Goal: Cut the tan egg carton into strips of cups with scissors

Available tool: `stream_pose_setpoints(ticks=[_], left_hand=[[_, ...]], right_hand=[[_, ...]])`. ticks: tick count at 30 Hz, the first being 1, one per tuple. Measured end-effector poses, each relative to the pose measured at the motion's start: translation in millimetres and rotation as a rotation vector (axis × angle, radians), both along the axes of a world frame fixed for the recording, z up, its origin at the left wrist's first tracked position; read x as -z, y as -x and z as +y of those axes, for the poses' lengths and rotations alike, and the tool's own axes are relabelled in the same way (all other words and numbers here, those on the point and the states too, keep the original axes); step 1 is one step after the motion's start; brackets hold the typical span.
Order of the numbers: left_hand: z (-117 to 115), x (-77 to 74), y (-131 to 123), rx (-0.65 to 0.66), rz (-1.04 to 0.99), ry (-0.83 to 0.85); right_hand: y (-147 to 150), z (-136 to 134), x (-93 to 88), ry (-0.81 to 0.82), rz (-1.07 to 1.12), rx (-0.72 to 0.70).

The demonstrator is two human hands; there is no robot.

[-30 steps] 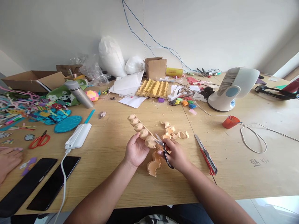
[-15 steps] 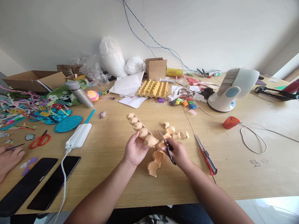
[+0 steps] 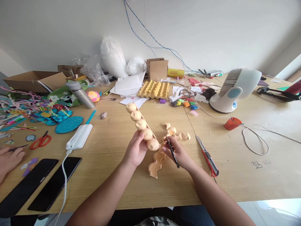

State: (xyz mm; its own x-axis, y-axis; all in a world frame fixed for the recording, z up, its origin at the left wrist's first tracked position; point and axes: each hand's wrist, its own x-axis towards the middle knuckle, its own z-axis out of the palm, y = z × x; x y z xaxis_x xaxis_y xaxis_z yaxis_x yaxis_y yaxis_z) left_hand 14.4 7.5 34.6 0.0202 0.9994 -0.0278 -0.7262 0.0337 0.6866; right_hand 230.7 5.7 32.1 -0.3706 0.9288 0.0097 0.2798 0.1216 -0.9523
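Observation:
My left hand [image 3: 135,150] is closed on the lower end of an egg carton strip [image 3: 141,125], a row of several rounded tan cups held tilted above the table. In my right hand [image 3: 176,151] is a pair of dark scissors [image 3: 173,150], its tips pointing up and away from me. My right fingers are close to the strip's near end; whether they touch it I cannot tell. Below and behind the hands lie cut carton scraps [image 3: 154,168], partly hidden by my right hand. To the right rests a red utility knife [image 3: 208,157].
A yellow egg tray [image 3: 154,89] lies at the back, before a cardboard box [image 3: 157,69]. At right stand a white fan [image 3: 232,91] and an orange cup [image 3: 232,123]. Phones [image 3: 55,185], a power bank [image 3: 79,137] and red-handled scissors [image 3: 40,140] lie left, near another person's hand [image 3: 10,160].
My left hand has raised the carton strip's far end and turned its rounded cups more toward me. The scissors in my right hand have shifted slightly and tilted more upright.

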Motion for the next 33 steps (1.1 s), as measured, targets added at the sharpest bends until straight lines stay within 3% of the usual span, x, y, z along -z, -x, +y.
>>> stream_pose_setpoints(ticks=[7, 14, 22, 33], left_hand=[[4.6, 2.0, 8.0, -0.134, 0.213, -0.088], [5.7, 1.9, 9.3, -0.212, 0.268, -0.115], [5.8, 2.3, 9.1, -0.227, 0.274, -0.108], [1.8, 4.0, 6.2, -0.221, 0.410, -0.191]], right_hand=[[1.4, -1.6, -1.0, -0.083, -0.177, -0.096], [2.8, -3.9, 0.0, -0.051, -0.188, -0.107], [4.1, -3.0, 7.1, -0.092, -0.216, -0.108], [3.0, -2.0, 3.8, -0.112, -0.345, -0.095]])
